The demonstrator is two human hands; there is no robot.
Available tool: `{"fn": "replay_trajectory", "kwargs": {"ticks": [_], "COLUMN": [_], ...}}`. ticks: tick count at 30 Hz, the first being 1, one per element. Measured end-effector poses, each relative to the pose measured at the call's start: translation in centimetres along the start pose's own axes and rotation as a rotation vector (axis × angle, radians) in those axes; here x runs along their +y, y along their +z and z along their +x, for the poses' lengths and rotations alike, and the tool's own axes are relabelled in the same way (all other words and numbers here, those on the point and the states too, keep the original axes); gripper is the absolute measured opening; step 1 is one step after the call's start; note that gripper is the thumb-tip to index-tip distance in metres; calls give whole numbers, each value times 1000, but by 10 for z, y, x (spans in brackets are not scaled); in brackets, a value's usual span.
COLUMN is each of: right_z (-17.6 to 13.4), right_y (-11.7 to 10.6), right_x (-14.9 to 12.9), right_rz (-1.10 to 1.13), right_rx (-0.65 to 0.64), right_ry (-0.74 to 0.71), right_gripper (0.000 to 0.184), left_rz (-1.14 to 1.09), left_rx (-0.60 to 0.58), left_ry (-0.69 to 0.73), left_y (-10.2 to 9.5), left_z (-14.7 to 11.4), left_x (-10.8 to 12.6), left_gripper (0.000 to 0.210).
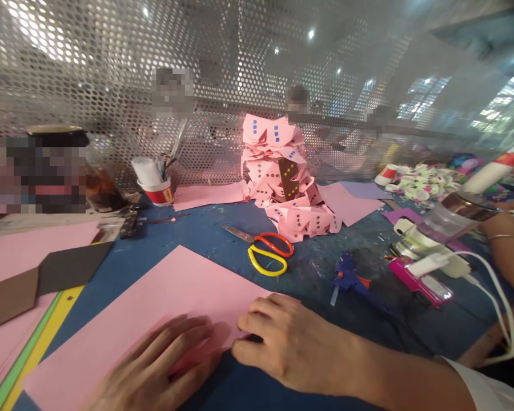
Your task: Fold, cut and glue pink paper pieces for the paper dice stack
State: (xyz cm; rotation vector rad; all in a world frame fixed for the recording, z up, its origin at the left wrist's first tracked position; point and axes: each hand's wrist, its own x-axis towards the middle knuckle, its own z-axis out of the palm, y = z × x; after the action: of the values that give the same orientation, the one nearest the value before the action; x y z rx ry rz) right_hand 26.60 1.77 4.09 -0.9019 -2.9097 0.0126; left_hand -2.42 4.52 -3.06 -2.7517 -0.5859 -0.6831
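A large sheet of pink paper (154, 291) lies at an angle on the blue table before me. My left hand (163, 359), slightly blurred, rests on its near edge with fingers stretched out over the paper; part of the paper beneath is hidden. At the sheet's right end, my right hand (286, 342) has its fingers curled over and pinching the edge. Just beyond the sheet are scissors (268, 253) with one red and one yellow handle. A blue glue gun (351, 279) lies to the right of them.
Behind the scissors stands a stack of folded pink paper pieces (278, 177) with small coloured squares. Coloured sheets (68, 262) pile up at left, near a cup of tools (156, 191). At right are a pink power strip (420, 279), a clear cup (441, 222) and another person's arm (508, 251).
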Motion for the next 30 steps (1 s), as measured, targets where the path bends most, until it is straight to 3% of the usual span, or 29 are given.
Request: {"fn": "replay_trajectory", "kwargs": {"ticks": [5, 16, 23, 30], "right_z": [-2, -6, 8, 12], "right_y": [0, 1, 25, 27], "right_x": [3, 8, 3, -5], "right_rz": [2, 70, 178, 194], "right_rx": [21, 20, 205, 173], "right_ry": [-1, 64, 257, 388], "right_gripper": [11, 19, 18, 6], "left_rz": [-34, -143, -157, -157], "left_rx": [9, -124, -121, -153], "left_ry": [-22, 4, -46, 23], "left_y": [5, -15, -17, -19], "left_z": [-4, 10, 10, 12], "left_x": [1, -2, 3, 0], "left_gripper": [41, 38, 38, 38]}}
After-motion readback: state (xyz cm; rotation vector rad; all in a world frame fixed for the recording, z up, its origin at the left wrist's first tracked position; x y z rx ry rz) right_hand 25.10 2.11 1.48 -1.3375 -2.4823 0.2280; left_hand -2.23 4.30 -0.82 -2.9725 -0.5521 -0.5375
